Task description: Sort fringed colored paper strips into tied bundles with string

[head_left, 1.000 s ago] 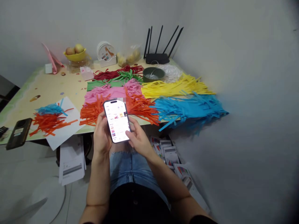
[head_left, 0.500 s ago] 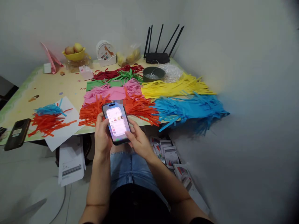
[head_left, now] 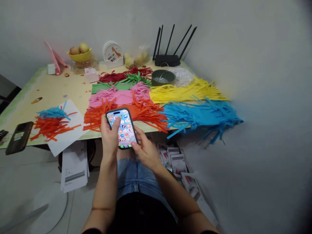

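Resting between left grip (head_left: 109,138) and right grip (head_left: 147,151), the phone (head_left: 127,130) seems clasped by both, its back hidden.

We count two hands (head_left: 109,139), two phones (head_left: 128,126), six long fringed bundles (head_left: 138,112), one black router (head_left: 167,60) with five antennas (head_left: 188,43), one yellow bowl (head_left: 80,57), one green bowl (head_left: 162,80).

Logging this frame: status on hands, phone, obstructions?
Left hand, right hand: both holding lit phone. App icons showing. Left thumb covers part of the display.
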A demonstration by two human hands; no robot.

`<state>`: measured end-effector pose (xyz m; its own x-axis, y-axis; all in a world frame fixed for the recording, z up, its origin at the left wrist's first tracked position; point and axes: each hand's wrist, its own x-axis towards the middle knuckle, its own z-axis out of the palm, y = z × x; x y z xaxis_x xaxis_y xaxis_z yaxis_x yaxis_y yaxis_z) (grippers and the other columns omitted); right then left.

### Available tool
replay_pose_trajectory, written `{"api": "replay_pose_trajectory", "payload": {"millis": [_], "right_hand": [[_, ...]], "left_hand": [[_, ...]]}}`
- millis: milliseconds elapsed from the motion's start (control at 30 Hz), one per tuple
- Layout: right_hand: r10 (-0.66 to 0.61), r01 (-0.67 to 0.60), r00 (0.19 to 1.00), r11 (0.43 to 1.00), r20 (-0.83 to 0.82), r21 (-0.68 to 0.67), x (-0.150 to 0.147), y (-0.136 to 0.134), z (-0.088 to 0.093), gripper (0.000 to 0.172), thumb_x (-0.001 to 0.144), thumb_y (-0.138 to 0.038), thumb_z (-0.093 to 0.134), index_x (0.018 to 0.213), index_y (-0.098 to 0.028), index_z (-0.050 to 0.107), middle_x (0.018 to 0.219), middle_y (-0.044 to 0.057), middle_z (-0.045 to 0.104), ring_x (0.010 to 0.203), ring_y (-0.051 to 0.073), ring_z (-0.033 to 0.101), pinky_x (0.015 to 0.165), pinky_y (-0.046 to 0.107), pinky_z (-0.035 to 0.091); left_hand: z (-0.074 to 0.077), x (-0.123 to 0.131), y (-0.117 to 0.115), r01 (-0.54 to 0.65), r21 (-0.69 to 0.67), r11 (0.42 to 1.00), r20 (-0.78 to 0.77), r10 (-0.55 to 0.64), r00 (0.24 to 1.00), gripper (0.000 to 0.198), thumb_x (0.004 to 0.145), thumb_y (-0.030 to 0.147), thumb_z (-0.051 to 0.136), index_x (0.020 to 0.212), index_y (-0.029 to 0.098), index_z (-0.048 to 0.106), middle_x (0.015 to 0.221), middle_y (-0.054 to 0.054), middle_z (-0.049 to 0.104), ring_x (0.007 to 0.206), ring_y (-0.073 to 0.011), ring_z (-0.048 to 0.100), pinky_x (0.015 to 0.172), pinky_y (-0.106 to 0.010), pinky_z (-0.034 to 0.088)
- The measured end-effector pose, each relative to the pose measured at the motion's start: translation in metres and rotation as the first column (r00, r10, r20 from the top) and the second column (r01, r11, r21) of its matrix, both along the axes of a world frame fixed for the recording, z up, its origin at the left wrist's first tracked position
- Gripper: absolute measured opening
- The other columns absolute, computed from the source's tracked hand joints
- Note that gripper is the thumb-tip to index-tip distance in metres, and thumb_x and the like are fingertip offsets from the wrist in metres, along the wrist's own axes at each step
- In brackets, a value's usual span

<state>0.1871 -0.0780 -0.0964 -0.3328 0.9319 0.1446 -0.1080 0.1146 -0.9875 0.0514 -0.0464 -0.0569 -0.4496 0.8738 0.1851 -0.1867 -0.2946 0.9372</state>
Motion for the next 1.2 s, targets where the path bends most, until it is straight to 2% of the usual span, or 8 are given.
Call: {"api": "replay_pose_trajectory", "payload": {"millis": [33, 100, 200, 367, 600, 833, 967, 1200], "right_hand": [[0.0, -0.001, 1.0, 0.999, -0.016, -0.041, 0.0, 0.001, -0.002, 0.058, 0.096, -0.045, 0.056, 0.147, -0.022, 0.042, 0.118, 0.009, 0.068, 0.079, 0.016, 0.066, 0.07, 0.029, 0.055], [0.004, -0.015, 0.998, 0.989, -0.07, -0.147, 0.0, 0.002, -0.006, 0.055, 0.097, -0.05, 0.052, 0.144, -0.022, 0.046, 0.088, 0.003, 0.065, 0.055, 0.01, 0.053, 0.049, 0.023, 0.043], [0.011, -0.054, 0.988, 0.96, -0.155, -0.274, 0.0, 0.004, -0.007, 0.056, 0.095, -0.056, 0.052, 0.139, -0.021, 0.05, 0.064, -0.006, 0.046, 0.043, 0.007, 0.041, 0.04, 0.019, 0.029], [0.007, -0.065, 0.981, 0.951, -0.192, -0.301, -0.002, 0.005, -0.005, 0.059, 0.092, -0.059, 0.056, 0.137, -0.021, 0.05, 0.065, -0.006, 0.048, 0.041, 0.006, 0.043, 0.037, 0.019, 0.027], [0.009, -0.084, 0.966, 0.956, -0.258, -0.28, -0.003, 0.004, -0.005, 0.057, 0.093, -0.059, 0.056, 0.137, -0.023, 0.05, 0.063, -0.007, 0.049, 0.04, 0.006, 0.041, 0.036, 0.019, 0.024], [0.019, -0.088, 0.969, 0.959, -0.248, -0.27, -0.002, 0.001, -0.002, 0.056, 0.094, -0.059, 0.055, 0.138, -0.024, 0.05, 0.064, -0.007, 0.05, 0.041, 0.006, 0.042, 0.036, 0.019, 0.026], [0.015, -0.082, 0.969, 0.961, -0.248, -0.263, -0.001, 0.0, 0.0, 0.055, 0.094, -0.059, 0.054, 0.138, -0.025, 0.051, 0.066, -0.006, 0.05, 0.041, 0.006, 0.043, 0.036, 0.019, 0.026], [0.012, -0.077, 0.97, 0.962, -0.242, -0.26, 0.0, -0.001, -0.001, 0.055, 0.095, -0.058, 0.054, 0.139, -0.025, 0.05, 0.068, -0.006, 0.05, 0.042, 0.006, 0.043, 0.036, 0.019, 0.026]], "left_hand": [[0.001, 0.0, -0.001, 0.024, 0.003, 1.0, 0.043, -0.024, 0.999, 0.026, 0.081, 0.039, 0.074, 0.092, 0.021, 0.06, 0.082, 0.002, 0.064, 0.07, -0.0119, 0.061, 0.068, -0.022, 0.05], [0.002, -0.002, -0.002, 0.074, 0.002, 0.997, 0.128, -0.074, 0.989, 0.021, 0.082, 0.038, 0.069, 0.092, 0.02, 0.063, 0.081, 0.002, 0.064, 0.07, -0.0116, 0.06, 0.068, -0.021, 0.049], [0.001, -0.004, -0.004, 0.146, -0.023, 0.989, 0.199, -0.139, 0.97, 0.022, 0.082, 0.04, 0.065, 0.09, 0.019, 0.066, 0.081, 0.001, 0.066, 0.072, -0.0129, 0.061, 0.069, -0.023, 0.05], [-0.001, -0.007, -0.007, 0.191, -0.07, 0.979, 0.234, -0.17, 0.957, 0.028, 0.081, 0.037, 0.06, 0.099, 0.019, 0.07, 0.088, -0.002, 0.071, 0.077, -0.0168, 0.064, 0.07, -0.026, 0.051], [-0.006, -0.009, -0.011, 0.145, -0.122, 0.982, 0.188, -0.121, 0.975, 0.034, 0.078, 0.028, 0.056, 0.106, 0.019, 0.072, 0.104, -0.004, 0.075, 0.091, -0.0197, 0.067, 0.075, -0.027, 0.051], [-0.005, -0.008, -0.013, 0.103, -0.114, 0.988, 0.098, -0.092, 0.991, 0.028, 0.077, 0.026, 0.057, 0.096, 0.019, 0.075, 0.1, -0.003, 0.075, 0.083, -0.0176, 0.066, 0.066, -0.024, 0.048], [-0.005, -0.008, -0.014, 0.093, -0.108, 0.99, 0.093, -0.084, 0.992, 0.03, 0.077, 0.025, 0.057, 0.099, 0.019, 0.076, 0.104, -0.003, 0.076, 0.089, -0.0183, 0.067, 0.072, -0.024, 0.05], [-0.007, -0.007, -0.015, 0.058, -0.107, 0.993, 0.088, -0.049, 0.995, 0.031, 0.078, 0.024, 0.057, 0.102, 0.019, 0.076, 0.107, -0.003, 0.076, 0.091, -0.0186, 0.067, 0.072, -0.024, 0.05]]}}
